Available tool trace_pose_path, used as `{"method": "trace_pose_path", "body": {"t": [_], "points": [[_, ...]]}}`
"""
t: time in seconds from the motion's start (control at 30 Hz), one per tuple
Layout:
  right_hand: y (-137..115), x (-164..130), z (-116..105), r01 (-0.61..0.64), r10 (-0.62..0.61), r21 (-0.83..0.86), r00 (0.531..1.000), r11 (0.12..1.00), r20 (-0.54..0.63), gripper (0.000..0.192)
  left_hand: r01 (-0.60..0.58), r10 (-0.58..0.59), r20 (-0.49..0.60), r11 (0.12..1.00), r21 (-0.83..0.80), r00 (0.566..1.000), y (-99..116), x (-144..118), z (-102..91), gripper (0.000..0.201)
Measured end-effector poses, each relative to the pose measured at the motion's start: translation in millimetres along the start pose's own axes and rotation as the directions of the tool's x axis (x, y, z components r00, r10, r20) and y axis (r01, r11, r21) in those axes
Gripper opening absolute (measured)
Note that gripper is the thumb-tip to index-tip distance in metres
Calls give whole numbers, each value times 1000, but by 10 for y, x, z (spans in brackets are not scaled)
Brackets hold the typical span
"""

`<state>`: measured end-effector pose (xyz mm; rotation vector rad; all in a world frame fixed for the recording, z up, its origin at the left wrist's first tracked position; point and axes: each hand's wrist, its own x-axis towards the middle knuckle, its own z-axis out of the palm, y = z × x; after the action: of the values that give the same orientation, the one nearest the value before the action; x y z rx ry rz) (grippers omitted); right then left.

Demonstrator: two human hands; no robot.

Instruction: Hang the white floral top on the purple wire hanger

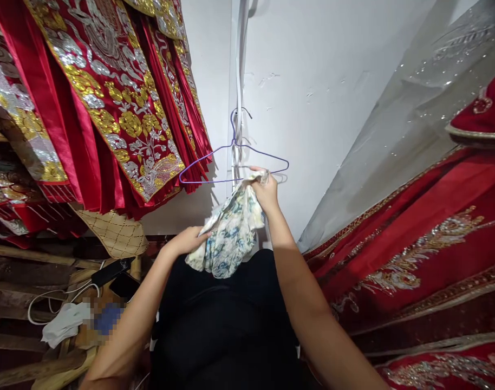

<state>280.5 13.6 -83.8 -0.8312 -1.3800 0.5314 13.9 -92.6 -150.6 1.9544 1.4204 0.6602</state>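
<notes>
Two hands work on one piece of cloth in the head view. The right hand [267, 190] is raised and closed, pinching the top edge of a flowered cloth [229, 233] right against the bottom wire of a thin blue hanger [235, 162]. The left hand [188, 239] sits lower, its fingers curled against the cloth's left side; how firmly it grips cannot be told. The cloth hangs bunched between both hands, in front of the person's dark clothing.

Above the right hand, the hanger's hook catches on a white cord [239, 65] running down the wall. To the left of the left hand hang red embroidered robes [109, 103], and more red fabric [426, 238] lies to the right of the right arm. Below the left hand, a phone [111, 271] and a white cable [56, 295] rest on wooden boards.

The hook's hold on the cord looks slight, so a pull could unseat it. Since the cloth is bunched, it could slide off the thin wire if the pinch loosens.
</notes>
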Motion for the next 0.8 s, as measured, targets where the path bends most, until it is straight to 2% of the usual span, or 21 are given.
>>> {"method": "trace_pose_path", "body": {"t": [0.1, 0.17, 0.27, 0.33, 0.4, 0.47, 0.5, 0.53, 0.6, 0.67, 0.73, 0.8], "points": [[207, 248, 8, -94, 115, -202, 989, 975, 94, 23, 16, -9, -60, 993, 114, 998, -102, 69, -324, 22], [293, 303, -59, -128, 167, -266, 978, 955, 126, 24, 40, -27, -92, 989, 143, 995, -118, 144, -545, 22], [306, 317, -271, -118, 166, -293, 975, 949, 146, 25, 46, -19, -161, 985, 169, 987, -65, 261, -825, 26], [253, 314, -422, -91, 144, -313, 978, 945, 151, 25, -19, 58, -212, 983, 180, 976, 36, 339, -950, 20], [173, 289, -519, -75, 129, -325, 980, 943, 149, 27, -152, 207, -288, 967, 204, 935, 193, 429, -1014, 13], [81, 223, -533, -84, 143, -298, 973, 951, 182, 28, -306, 356, -382, 933, 188, 853, 386, 538, -1019, 4], [33, 174, -514, -88, 150, -270, 964, 959, 220, 28, -376, 402, -429, 915, 148, 809, 483, 599, -1008, 4], [-15, 118, -484, -83, 148, -243, 953, 967, 266, 28, -432, 421, -467, 897, 90, 777, 570, 661, -994, 15], [-112, 4, -424, -43, 120, -217, 926, 975, 357, 27, -503, 435, -497, 865, -3, 751, 697, 780, -978, 38], [-201, -82, -419, 29, 74, -254, 919, 967, 388, 27, -502, 445, -488, 865, 17, 751, 745, 874, -1004, 46], [-275, -111, -506, 97, 5, -323, 954, 942, 300, 43, -463, 468, -476, 876, 137, 745, 732, 929, -1074, 43], [-327, -70, -677, 130, -84, -393, 988, 911, 130, 71, -432, 510, -462, 860, 272, 725, 708, 948, -1166, 41]]}}
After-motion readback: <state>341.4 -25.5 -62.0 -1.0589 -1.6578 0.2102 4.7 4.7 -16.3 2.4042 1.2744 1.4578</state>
